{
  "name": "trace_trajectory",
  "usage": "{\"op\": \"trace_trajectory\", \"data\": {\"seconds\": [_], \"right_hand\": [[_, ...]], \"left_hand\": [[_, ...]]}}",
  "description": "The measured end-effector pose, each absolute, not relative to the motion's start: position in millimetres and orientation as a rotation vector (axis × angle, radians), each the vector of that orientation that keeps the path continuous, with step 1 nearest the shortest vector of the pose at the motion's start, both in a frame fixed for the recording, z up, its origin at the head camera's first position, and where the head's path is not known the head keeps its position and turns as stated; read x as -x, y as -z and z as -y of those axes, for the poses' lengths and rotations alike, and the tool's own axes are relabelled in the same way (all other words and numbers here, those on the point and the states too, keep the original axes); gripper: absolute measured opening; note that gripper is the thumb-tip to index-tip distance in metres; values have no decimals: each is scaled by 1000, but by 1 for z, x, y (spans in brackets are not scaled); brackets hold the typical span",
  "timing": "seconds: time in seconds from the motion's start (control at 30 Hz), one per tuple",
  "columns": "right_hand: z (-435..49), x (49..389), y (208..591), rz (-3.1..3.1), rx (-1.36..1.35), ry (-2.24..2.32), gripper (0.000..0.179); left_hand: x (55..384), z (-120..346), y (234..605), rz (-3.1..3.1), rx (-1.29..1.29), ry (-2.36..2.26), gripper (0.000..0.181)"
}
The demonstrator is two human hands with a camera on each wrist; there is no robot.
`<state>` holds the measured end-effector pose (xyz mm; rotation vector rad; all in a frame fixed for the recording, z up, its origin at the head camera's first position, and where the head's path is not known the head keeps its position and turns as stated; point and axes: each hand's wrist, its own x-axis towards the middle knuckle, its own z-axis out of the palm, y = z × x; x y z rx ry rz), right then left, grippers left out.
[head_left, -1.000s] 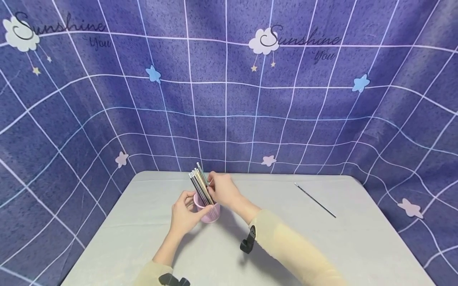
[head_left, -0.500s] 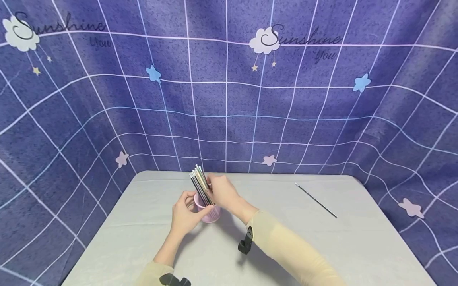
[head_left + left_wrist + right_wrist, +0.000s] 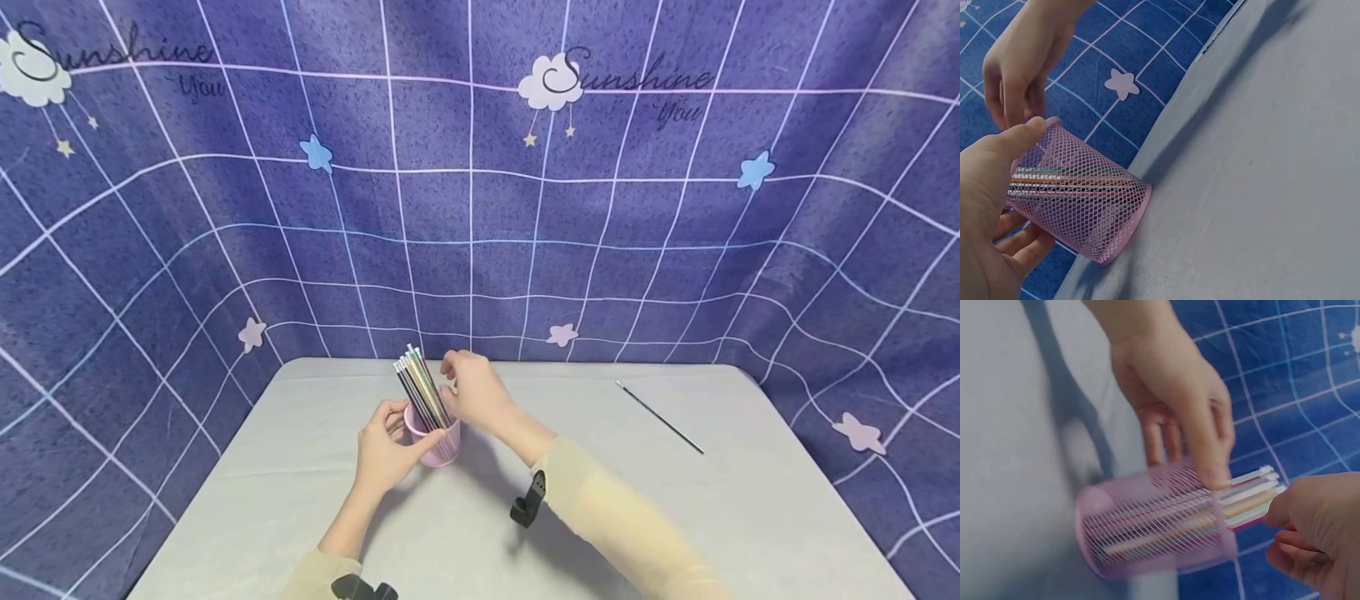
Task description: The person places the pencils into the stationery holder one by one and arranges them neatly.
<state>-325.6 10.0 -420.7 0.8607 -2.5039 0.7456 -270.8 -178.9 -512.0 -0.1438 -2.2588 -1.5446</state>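
Note:
My left hand [image 3: 386,454] grips a pink mesh pencil cup [image 3: 444,450], thumb on the near side of the rim and fingers round the far side. The cup stands upright on the table; its base touches the surface in the left wrist view. A bundle of pencils [image 3: 422,390] with pale ends leans in it toward the upper left. Just right of the pencils is my right hand [image 3: 480,392], its fingers loosely bent and holding nothing. In the right wrist view those fingers [image 3: 1282,509] are right beside the pencil ends.
A single dark pencil [image 3: 660,417] lies slanted on the grey-covered table [image 3: 675,517], to the right. Behind and at both sides hangs a blue-purple grid-patterned curtain [image 3: 495,208]. Each forearm wears a black camera mount [image 3: 528,500].
My right hand has drawn back from the pencils, its fingers loosening, after first moving down with a pencil that now sits lower among the others. The left hand keeps its grip.

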Motion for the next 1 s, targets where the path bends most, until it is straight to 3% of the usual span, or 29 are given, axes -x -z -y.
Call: {"op": "trace_trajectory", "data": {"seconds": [0.5, 1.0], "right_hand": [[-146, 351, 411, 2437, -742, -655, 10], [-279, 334, 462, 2668, -455, -546, 12]], "left_hand": [[266, 180, 513, 2238, 124, 1601, 65], [270, 180, 513, 2232, 132, 1580, 64]]}}
